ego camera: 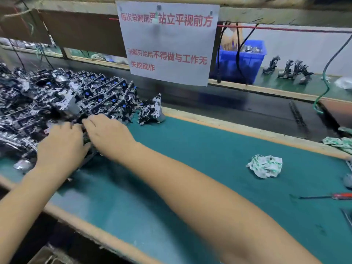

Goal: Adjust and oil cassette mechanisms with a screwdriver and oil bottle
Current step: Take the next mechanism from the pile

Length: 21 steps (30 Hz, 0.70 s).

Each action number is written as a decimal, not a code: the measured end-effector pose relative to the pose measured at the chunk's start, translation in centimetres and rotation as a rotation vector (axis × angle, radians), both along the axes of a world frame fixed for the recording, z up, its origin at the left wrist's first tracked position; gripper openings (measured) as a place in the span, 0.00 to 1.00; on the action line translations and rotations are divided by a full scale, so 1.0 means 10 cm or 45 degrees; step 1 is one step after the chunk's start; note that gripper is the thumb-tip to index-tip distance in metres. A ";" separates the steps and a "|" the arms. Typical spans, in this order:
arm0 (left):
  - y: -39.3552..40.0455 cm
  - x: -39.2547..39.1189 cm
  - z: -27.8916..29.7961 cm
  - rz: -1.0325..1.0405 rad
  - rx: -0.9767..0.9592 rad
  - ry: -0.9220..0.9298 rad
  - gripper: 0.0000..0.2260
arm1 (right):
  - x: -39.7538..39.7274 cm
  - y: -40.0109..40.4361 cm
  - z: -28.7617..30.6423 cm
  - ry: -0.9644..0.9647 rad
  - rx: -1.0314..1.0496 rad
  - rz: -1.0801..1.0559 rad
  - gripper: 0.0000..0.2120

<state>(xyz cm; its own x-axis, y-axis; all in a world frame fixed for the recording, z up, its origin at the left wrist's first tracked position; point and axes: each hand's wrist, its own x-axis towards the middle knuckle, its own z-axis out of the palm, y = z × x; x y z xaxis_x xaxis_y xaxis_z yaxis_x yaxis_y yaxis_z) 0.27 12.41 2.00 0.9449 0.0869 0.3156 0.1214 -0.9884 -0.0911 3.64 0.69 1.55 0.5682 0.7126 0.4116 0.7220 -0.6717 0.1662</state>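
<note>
Head view: we see both hands reaching into the heap of cassette mechanisms (62, 100) at the left of the green worktop (190, 168). The left hand (61, 143) and right hand (108, 134) lie side by side on one mechanism (89, 149) at the heap's near edge; whether their fingers grip it we cannot tell. The red-handled screwdriver (327, 196) lies well apart at the right edge, near a crumpled wrapper (265, 165)

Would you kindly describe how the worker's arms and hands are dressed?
Both forearms are bare, with no sleeve in view. The left hand and right hand wear no gloves, and no watch, ring or wristband is visible on either.
</note>
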 end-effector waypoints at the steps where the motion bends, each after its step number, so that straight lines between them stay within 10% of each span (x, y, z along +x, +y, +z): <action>1: 0.02 0.01 -0.01 0.019 0.005 0.021 0.15 | 0.07 0.06 -0.01 -0.029 -0.047 0.010 0.19; 12: -0.09 -0.12 0.15 -0.241 0.014 0.043 0.16 | 0.14 -0.32 0.04 -0.207 -0.115 0.103 0.14; 21: -1.24 -0.61 0.21 -0.986 0.014 -0.176 0.20 | -0.83 -1.88 0.18 0.177 0.077 -0.154 0.07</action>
<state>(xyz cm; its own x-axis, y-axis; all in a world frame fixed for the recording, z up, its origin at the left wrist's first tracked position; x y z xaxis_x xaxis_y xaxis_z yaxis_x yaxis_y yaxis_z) -5.86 -0.02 4.07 0.6873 -0.5841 0.4319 -0.5906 -0.7955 -0.1360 -4.67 -18.10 3.35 0.7027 0.6118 0.3632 0.6484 -0.7608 0.0270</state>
